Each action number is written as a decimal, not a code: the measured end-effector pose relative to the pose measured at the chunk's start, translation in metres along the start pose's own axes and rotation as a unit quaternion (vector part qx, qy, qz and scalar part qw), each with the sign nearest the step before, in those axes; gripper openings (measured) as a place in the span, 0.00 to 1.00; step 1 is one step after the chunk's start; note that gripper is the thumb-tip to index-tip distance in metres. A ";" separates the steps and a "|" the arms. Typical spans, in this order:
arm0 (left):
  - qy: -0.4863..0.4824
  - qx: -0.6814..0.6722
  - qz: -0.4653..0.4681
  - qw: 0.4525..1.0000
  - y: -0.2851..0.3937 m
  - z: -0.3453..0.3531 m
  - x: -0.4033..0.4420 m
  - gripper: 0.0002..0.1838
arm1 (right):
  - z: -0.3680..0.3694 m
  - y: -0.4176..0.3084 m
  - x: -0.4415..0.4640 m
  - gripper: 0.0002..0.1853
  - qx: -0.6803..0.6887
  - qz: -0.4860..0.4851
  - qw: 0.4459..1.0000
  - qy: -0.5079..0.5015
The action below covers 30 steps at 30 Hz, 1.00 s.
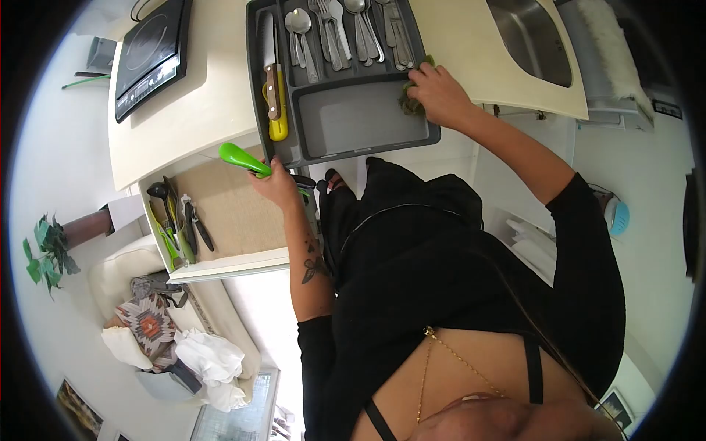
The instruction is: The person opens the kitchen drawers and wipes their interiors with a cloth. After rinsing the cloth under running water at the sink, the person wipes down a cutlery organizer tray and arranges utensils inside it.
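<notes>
A grey cutlery tray (360,120) rests at the counter's front edge, with spoons (298,29), forks (327,33) and other cutlery in its far compartments. A wooden-handled knife (273,88) and a yellow-handled tool (279,121) lie in its left compartment. My right hand (445,95) is closed on a dark green cloth (412,99), pressed against the tray's right side wall. At the tray's near left corner, my left hand (278,187) is closed around a utensil with a bright green handle (243,158); its other end is dark and partly hidden.
Below the counter at left, an open drawer (235,220) holds several utensils (176,217) along its left side. An induction hob (153,55) stands on the counter at left. A steel sink (533,40) is at right. A sofa (121,268) with cushions stands beyond the drawer.
</notes>
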<state>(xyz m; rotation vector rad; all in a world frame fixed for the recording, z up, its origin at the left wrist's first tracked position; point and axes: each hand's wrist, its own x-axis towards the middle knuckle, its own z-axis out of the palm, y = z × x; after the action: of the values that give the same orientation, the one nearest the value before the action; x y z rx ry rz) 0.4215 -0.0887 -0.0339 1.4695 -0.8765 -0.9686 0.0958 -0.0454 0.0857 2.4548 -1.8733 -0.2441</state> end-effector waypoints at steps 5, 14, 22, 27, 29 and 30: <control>0.017 0.046 0.011 0.999 -0.007 0.000 0.001 0.16 | 0.002 -0.003 0.001 0.08 -0.031 -0.075 0.987 -0.137; 0.114 0.041 0.028 0.992 0.015 0.019 0.001 0.20 | 0.015 -0.020 -0.005 0.08 0.043 -0.211 0.959 -0.186; 0.105 0.059 0.007 0.993 0.017 0.019 0.002 0.23 | 0.008 -0.039 -0.043 0.12 0.077 -0.212 0.967 -0.116; 0.122 0.039 -0.003 0.992 0.017 0.022 -0.002 0.24 | 0.009 -0.054 -0.038 0.15 -0.012 -0.167 0.966 -0.196; 0.119 0.034 -0.011 0.992 0.017 0.022 -0.003 0.24 | 0.011 -0.052 -0.036 0.15 -0.010 -0.183 0.964 -0.192; 0.118 0.027 -0.020 0.992 0.016 0.022 -0.005 0.25 | 0.012 -0.050 -0.035 0.15 -0.009 -0.201 0.961 -0.189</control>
<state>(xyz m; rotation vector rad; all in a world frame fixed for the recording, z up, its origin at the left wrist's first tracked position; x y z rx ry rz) 0.3994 -0.0949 -0.0184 1.6168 -0.7075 -0.7860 0.1329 0.0026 0.0712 2.9176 -1.4306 -0.7917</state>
